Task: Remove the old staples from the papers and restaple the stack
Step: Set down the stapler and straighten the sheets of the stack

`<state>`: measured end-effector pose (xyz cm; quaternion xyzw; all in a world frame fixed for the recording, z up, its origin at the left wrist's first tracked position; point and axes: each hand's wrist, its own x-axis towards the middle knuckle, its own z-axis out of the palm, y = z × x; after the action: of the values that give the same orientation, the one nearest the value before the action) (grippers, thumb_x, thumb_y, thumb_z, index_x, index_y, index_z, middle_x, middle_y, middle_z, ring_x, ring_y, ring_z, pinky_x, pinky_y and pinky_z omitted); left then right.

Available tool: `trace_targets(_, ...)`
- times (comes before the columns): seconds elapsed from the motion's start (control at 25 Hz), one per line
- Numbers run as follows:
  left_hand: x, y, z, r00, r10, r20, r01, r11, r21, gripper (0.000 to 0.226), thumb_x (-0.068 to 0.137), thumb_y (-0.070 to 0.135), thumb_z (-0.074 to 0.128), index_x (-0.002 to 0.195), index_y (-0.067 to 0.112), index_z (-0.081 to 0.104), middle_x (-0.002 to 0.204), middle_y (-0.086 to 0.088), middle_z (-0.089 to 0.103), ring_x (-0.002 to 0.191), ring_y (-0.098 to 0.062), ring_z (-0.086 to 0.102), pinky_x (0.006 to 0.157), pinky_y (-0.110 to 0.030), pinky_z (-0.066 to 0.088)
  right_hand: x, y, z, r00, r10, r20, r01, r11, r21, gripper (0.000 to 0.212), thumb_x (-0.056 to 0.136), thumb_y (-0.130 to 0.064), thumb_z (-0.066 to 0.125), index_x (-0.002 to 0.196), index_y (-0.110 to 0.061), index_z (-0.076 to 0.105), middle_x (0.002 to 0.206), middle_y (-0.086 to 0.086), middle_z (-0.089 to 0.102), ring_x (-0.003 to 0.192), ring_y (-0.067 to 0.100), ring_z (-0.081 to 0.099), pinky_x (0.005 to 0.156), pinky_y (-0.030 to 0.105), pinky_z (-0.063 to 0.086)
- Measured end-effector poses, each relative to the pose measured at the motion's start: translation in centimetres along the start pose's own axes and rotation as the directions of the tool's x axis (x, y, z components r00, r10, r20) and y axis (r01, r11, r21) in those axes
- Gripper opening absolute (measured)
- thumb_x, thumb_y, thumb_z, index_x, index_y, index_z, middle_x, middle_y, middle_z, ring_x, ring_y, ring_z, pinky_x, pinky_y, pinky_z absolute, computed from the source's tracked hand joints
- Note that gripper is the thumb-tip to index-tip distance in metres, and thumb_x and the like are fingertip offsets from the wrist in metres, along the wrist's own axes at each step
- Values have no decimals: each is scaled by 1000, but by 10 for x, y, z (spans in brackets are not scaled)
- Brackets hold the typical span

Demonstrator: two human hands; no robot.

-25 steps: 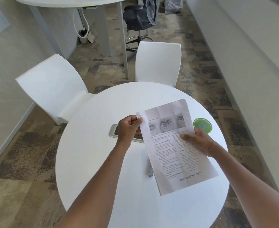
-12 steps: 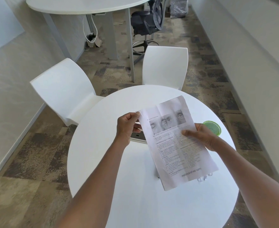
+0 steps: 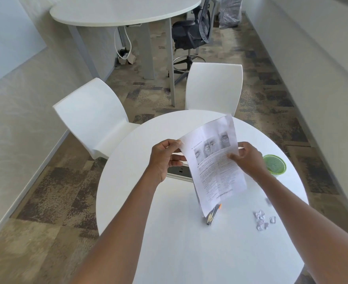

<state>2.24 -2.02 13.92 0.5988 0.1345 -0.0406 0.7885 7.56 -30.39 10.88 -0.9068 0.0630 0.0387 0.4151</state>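
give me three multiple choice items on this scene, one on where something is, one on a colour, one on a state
1. Where is the stapler?
A. on the table, partly behind the papers' lower edge
B. on a chair
C. in the left hand

2. What colour is the small round container?
A. red
B. green
C. black

3. How are the papers held?
A. flat on the table
B. lifted, gripped by both hands
C. by one hand alone

Key: 1 A, it lies on the table under the sheets' bottom corner. 2 B, its mesh is bright green. 3 B, the left hand and right hand each pinch a side.
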Motion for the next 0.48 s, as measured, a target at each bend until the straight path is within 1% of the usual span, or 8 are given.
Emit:
trace_targets(0.08, 0, 5, 1, 1000, 18, 9, -18, 1000, 0, 15, 89, 24, 72, 77, 16, 69, 80, -10, 74, 59, -29, 70, 45, -25, 52, -6, -14, 6, 979, -107, -171, 99, 994, -56, 45, 84, -23, 77, 124, -12, 59, 116, 6, 69, 108, 26, 64, 86, 31, 44)
trace_targets(0.16, 1, 7, 3, 999, 34, 6, -34, 999, 9, 16, 90, 23, 71, 76, 17, 69, 78, -8, 73, 58, -26, 70, 47, -25, 52, -18, -38, 14, 934, -216, -285, 234, 972, 29, 33, 85, -15, 74, 116, -12, 64, 112, 8, 70, 92, 15, 67, 79, 23, 47)
trace_targets(0.2, 2, 8, 4, 999, 41, -2, -41, 999, 13, 16, 91, 22, 71, 76, 17, 69, 77, -8, 72, 57, -25, 69, 47, -25, 52, -26, -53, 21, 924, -269, -272, 308, 945, 112, 27, 84, -13, 74, 110, -14, 67, 106, 6, 71, 82, 5, 66, 73, 15, 47)
trace_targets(0.24, 3, 8, 5, 999, 47, -8, -46, 999, 18, 15, 90, 22, 71, 76, 17, 69, 77, -8, 71, 56, -24, 69, 47, -25, 52, -35, -65, 28, 916, -329, -227, 372, 910, 182, 25, 84, -12, 75, 108, -16, 69, 105, 3, 72, 79, -1, 65, 70, 11, 46)
trace_targets(0.28, 3, 9, 6, 999, 52, -6, -51, 998, 25, 15, 90, 22, 71, 76, 17, 70, 77, -9, 69, 56, -23, 69, 48, -25, 52, -43, -76, 33, 899, -401, -178, 433, 877, 210, 27, 84, -12, 76, 110, -18, 70, 109, -1, 71, 84, -3, 65, 73, 11, 46)
trace_targets(0.32, 4, 9, 7, 998, 55, 9, -56, 998, 39, 14, 90, 22, 72, 76, 18, 71, 78, -10, 68, 55, -22, 68, 48, -25, 51, -49, -85, 36, 866, -479, -141, 499, 846, 189, 33, 84, -13, 77, 116, -18, 69, 118, -2, 68, 96, 0, 64, 81, 15, 47)
trace_targets(0.4, 5, 12, 7, 996, 56, 72, -62, 995, 80, 13, 90, 23, 71, 76, 20, 73, 77, -9, 69, 54, -20, 67, 49, -24, 51, -46, -98, 33, 787, -612, -81, 617, 778, 114, 44, 86, -16, 76, 129, -18, 65, 138, -2, 59, 122, 11, 54, 98, 21, 43)
trace_targets(0.48, 6, 17, 6, 988, 47, 148, -65, 991, 116, 13, 90, 21, 70, 78, 19, 74, 71, -5, 70, 54, -17, 65, 48, -24, 50, -37, -107, 25, 759, -651, 19, 647, 757, 87, 44, 89, -20, 74, 132, -20, 63, 141, -6, 57, 132, 17, 46, 107, 28, 39)
